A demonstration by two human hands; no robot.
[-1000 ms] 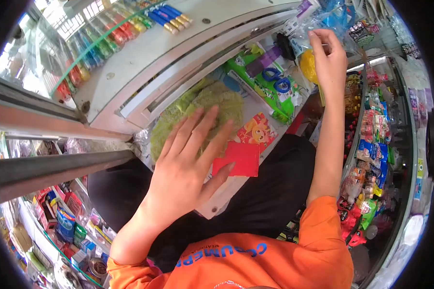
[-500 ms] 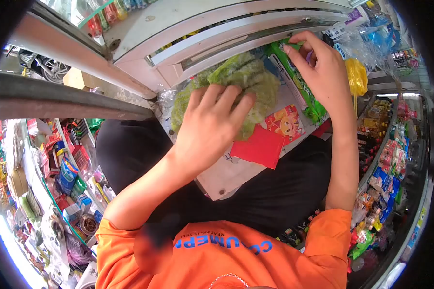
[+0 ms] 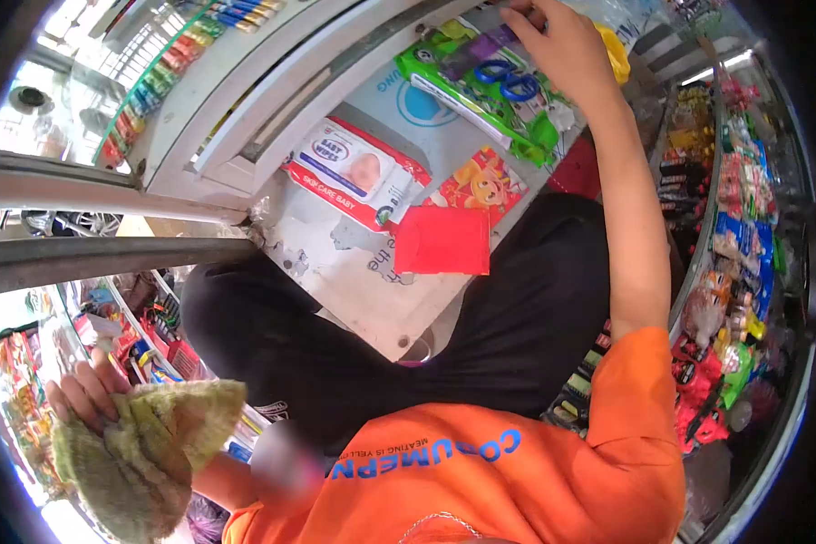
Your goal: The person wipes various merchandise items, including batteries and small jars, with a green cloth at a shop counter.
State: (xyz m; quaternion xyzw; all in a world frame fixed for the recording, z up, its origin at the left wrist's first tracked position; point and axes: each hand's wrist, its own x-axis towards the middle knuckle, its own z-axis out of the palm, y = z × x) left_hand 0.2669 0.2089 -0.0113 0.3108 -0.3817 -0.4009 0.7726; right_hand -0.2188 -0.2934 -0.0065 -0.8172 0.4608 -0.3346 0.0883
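My left hand (image 3: 86, 394) is off to the lower left, its fingers closed on a fuzzy green cloth (image 3: 145, 453) that hangs bunched below them. At the top, my right hand (image 3: 553, 41) hovers by the far end of a green wipes pack (image 3: 467, 95), fingers loosely bent and apart, with nothing visible in them. Blue-handled scissors (image 3: 506, 80) and a purple strip (image 3: 480, 50) lie on that pack. A red and white baby wipes pack (image 3: 358, 172) rests on the white board (image 3: 335, 290), beside a red envelope (image 3: 442, 240) and a cartoon-printed red card (image 3: 485, 186).
My crossed legs (image 3: 535, 281) flank the board. A metal rail (image 3: 109, 263) and a white frame (image 3: 190, 172) stand at the left. Shelves of packaged goods (image 3: 734, 245) line the right side, and more goods fill the left. A yellow bag (image 3: 615, 54) sits beyond my right forearm.
My left hand has lifted the green cloth off the board and carried it down to the far left, uncovering the baby wipes pack. The right hand has shifted slightly up and left in view.
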